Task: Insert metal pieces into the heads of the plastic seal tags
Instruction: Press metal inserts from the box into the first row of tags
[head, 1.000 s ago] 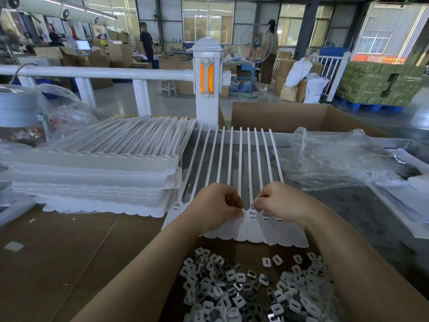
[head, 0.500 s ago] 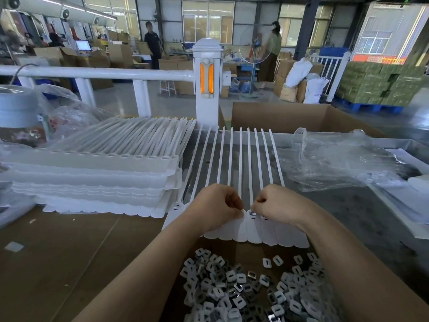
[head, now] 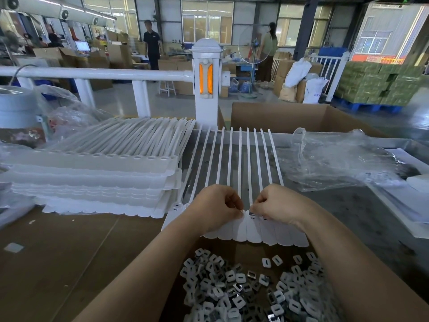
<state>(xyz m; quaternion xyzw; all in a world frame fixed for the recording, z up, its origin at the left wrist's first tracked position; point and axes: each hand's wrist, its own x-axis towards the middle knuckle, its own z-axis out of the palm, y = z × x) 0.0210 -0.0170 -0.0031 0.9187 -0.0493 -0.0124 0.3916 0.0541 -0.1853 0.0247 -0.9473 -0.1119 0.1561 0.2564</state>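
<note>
A joined strip of white plastic seal tags (head: pixel 255 231) lies in front of me, its long tails fanning away across the table. My left hand (head: pixel 214 209) pinches the strip at the tag heads, fingers curled. My right hand (head: pixel 277 205) faces it, fingertips pinching a small metal piece (head: pixel 251 213) at one tag head in the middle of the strip. A heap of small metal pieces (head: pixel 250 291) lies loose on the cardboard near me, between my forearms.
A tall stack of tag strips (head: pixel 97 173) sits to the left. Crumpled clear plastic bags (head: pixel 336 159) lie at the right. An open cardboard box (head: pixel 299 118) and a white railing post (head: pixel 205 84) stand behind the table. Two people stand far back.
Both hands stay at the middle tag heads with only small finger movements. The person at the far back left has stepped a little to the right.
</note>
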